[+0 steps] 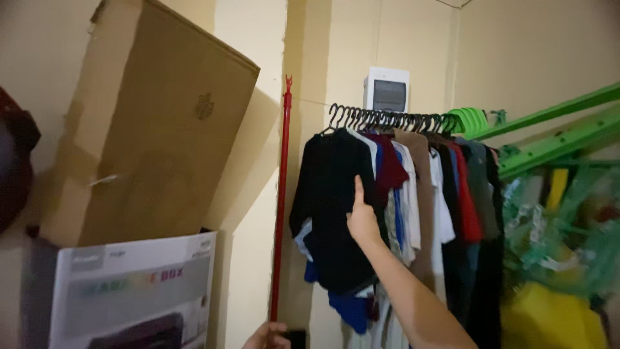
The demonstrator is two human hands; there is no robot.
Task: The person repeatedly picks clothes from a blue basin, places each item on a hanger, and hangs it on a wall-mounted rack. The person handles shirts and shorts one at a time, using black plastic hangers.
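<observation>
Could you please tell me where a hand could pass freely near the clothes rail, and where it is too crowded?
Free: the bare wall strip between the red pole and the black shirt, where the right hand reaches. Crowded: the hangers and the green rack. The left hand is at the pole's foot.

Black shirt (336, 207) hangs leftmost on rail; red pole (281, 200) stands upright.

Dim, warm yellowish indoor lighting throughout. Source sitting outside view, apparently left-front. Cardboard box (152, 123) casting broad soft shadow onto wall (248, 213) behind. Dark garments (336, 213) losing detail in shade. Green rack (549, 129) and plastic bags (555, 239) at right edge smearing with motion blur. Overall softness and compression noise showing; no glare. Left edge falling into darkness.
</observation>
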